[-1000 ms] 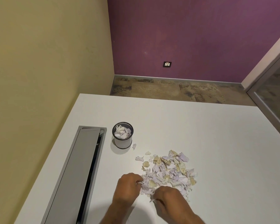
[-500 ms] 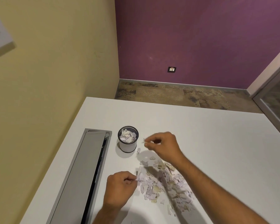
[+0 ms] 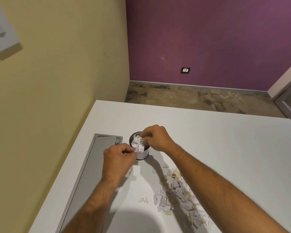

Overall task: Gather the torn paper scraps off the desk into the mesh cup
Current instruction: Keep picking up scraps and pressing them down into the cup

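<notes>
The mesh cup (image 3: pixel 143 155), black-rimmed with pale sides, stands on the white desk (image 3: pixel 225 148) and holds a heap of paper scraps. My right hand (image 3: pixel 155 137) hovers over its far rim and pinches scraps above the opening. My left hand (image 3: pixel 118 158) is at the cup's near left side and pinches a pale scrap at the rim. A loose pile of torn paper scraps (image 3: pixel 178 195), lilac, white and cream, lies on the desk nearer to me, partly under my right forearm.
A grey cable-tray lid (image 3: pixel 89 174) is set into the desk along its left side, just left of the cup. A yellow wall runs along the desk's left edge. Beyond the far desk edge are floor and a purple wall.
Both hands left the scrap pile and moved up to the cup, the right first, then the left, each carrying pinched scraps. The view tilted slightly.
</notes>
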The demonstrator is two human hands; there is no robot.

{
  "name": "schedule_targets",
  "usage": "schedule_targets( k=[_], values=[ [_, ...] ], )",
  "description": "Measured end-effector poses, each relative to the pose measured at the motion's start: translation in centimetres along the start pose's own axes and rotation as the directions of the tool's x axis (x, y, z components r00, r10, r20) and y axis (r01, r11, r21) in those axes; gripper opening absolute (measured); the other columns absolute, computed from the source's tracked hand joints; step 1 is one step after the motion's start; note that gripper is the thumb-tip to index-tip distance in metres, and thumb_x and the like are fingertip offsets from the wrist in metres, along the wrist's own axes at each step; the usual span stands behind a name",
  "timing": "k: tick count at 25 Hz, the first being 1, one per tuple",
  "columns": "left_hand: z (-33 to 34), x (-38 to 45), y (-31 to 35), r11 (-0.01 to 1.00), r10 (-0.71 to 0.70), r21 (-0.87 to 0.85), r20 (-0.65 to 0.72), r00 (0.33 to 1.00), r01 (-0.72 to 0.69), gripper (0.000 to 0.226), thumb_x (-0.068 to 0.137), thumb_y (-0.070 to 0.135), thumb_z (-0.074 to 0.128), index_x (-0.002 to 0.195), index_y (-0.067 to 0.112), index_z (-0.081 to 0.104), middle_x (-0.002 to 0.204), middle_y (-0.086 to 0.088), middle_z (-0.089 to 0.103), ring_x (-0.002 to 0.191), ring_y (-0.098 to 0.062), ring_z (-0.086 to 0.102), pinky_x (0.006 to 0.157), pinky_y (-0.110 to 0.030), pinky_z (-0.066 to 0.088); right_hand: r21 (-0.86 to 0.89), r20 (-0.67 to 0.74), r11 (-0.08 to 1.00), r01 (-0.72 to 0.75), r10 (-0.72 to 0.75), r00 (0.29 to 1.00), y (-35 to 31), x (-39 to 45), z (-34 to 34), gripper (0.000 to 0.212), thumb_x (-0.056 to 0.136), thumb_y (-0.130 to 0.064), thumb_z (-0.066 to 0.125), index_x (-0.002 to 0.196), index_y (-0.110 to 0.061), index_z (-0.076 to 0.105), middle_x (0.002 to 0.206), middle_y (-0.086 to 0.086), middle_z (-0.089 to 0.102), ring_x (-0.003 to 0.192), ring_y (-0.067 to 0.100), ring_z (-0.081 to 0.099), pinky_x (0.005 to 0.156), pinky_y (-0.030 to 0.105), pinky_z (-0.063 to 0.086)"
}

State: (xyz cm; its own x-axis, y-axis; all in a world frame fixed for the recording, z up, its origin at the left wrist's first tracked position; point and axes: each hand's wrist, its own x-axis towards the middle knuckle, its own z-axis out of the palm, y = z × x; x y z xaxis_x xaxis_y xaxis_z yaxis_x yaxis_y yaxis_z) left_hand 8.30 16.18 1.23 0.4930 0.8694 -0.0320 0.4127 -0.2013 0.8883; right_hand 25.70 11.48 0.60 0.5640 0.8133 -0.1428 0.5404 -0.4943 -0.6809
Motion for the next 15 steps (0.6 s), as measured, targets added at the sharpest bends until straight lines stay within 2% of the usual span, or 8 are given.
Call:
schedule_targets(
  k=[3, 6, 9, 11, 13, 15],
  values=[
    [0.9, 2.8, 0.3, 0.993, 0.033, 0.112, -0.005, 0.999, -0.032, 0.014, 0.065, 0.009, 0.076, 0.067, 0.023, 0.076, 0.061, 0.011, 0.071, 0.059, -0.002, 0.065, 0.061, -0.015, 0.052, 0.034, -0.024, 0.999, 0.022, -0.021, 0.999, 1.0, -0.8, -0.6, 0.037, 0.081, 0.007, 0.054, 0.099, -0.015, 0.077, 0.103, 0.002, 0.075, 0.097, 0.014, 0.067, 0.088, 0.024, 0.052],
    [2.2, 4.9, 0.4, 0.963, 0.058, 0.259, 0.066, 0.996, -0.073, 0.009, 0.068, 0.012, 0.076, 0.073, 0.019, 0.077, 0.070, 0.003, 0.075, 0.069, -0.015, 0.068, 0.072, -0.026, 0.056, 0.106, -0.080, 0.994, 0.001, 0.007, 0.997, 2.5, -2.4, -1.0, 0.038, 0.083, 0.009, 0.051, 0.101, -0.013, 0.076, 0.095, 0.001, 0.074, 0.085, 0.010, 0.064, 0.076, 0.016, 0.047],
    [3.2, 6.0, -0.3, 0.895, 0.040, 0.433, 0.171, 0.984, -0.111, 0.012, 0.075, 0.013, 0.072, 0.084, 0.016, 0.078, 0.088, -0.009, 0.077, 0.086, -0.027, 0.069, 0.081, -0.033, 0.057, 0.165, -0.096, 0.986, -0.029, 0.045, 0.994, 4.4, -5.1, -1.0, 0.034, 0.087, 0.005, 0.054, 0.102, -0.016, 0.075, 0.096, 0.000, 0.074, 0.080, 0.006, 0.063, 0.080, 0.020, 0.051],
    [3.5, 6.0, -0.5, 0.844, 0.053, 0.509, 0.236, 0.970, -0.170, 0.011, 0.081, 0.016, 0.067, 0.083, 0.012, 0.077, 0.090, -0.013, 0.074, 0.090, -0.033, 0.067, 0.078, -0.036, 0.055, 0.193, -0.094, 0.979, -0.062, 0.081, 0.992, 5.9, -7.5, -0.6, 0.031, 0.087, 0.002, 0.058, 0.103, -0.019, 0.075, 0.097, -0.003, 0.075, 0.082, 0.004, 0.066, 0.084, 0.022, 0.055],
    [3.8, 5.3, -0.7, 0.816, 0.132, 0.525, 0.237, 0.963, -0.241, 0.015, 0.085, 0.022, 0.064, 0.082, 0.010, 0.073, 0.090, -0.013, 0.070, 0.090, -0.034, 0.065, 0.075, -0.035, 0.052, 0.192, -0.068, 0.976, -0.105, 0.120, 0.990, 7.3, -10.3, 0.4, 0.026, 0.087, -0.006, 0.065, 0.105, -0.022, 0.074, 0.101, -0.006, 0.074, 0.087, -0.002, 0.067, 0.086, 0.020, 0.055],
    [4.1, 3.5, -1.2, 0.846, 0.211, 0.438, 0.247, 0.946, -0.303, 0.015, 0.086, 0.027, 0.065, 0.094, 0.017, 0.072, 0.103, -0.005, 0.066, 0.098, -0.027, 0.062, 0.085, -0.037, 0.052, 0.129, -0.029, 0.982, -0.139, 0.144, 0.989, 8.5, -13.5, 1.7, 0.024, 0.086, -0.016, 0.069, 0.107, -0.026, 0.072, 0.103, -0.011, 0.072, 0.086, -0.007, 0.065, 0.082, 0.015, 0.054]
  ],
)
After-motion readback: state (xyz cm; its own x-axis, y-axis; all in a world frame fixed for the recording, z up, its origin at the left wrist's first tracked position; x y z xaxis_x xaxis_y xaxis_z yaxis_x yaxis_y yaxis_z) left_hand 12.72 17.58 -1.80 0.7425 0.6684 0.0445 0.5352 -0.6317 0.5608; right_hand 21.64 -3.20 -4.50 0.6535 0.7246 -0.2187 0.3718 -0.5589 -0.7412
